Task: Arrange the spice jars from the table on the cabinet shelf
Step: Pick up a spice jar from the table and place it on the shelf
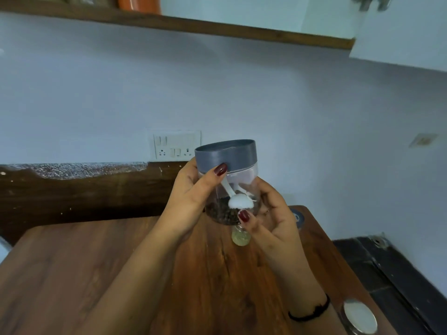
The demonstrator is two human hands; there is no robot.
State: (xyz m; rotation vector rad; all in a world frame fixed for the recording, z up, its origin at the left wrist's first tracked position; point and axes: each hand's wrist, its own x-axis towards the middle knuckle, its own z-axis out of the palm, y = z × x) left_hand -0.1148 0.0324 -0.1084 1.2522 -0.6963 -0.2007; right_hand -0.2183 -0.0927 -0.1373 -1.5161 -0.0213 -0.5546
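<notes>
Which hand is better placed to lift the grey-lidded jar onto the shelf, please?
Probably the left hand: it grips the jar at the side, leaving the base free to land on the shelf; the right hand cradles the bottom.

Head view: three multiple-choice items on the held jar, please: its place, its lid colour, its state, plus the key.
1. Where is the jar? A) standing on the table B) held up over the table C) inside a box
2. What colour is its lid? A) red B) grey C) green
3. What state is the jar in? A) lid on B) lid off C) tipped upside down
Key: 1 B, the left hand and right hand grip it clear of the wood; 2 B, the cap shows grey; 3 A, the lid sits on its mouth.
</notes>
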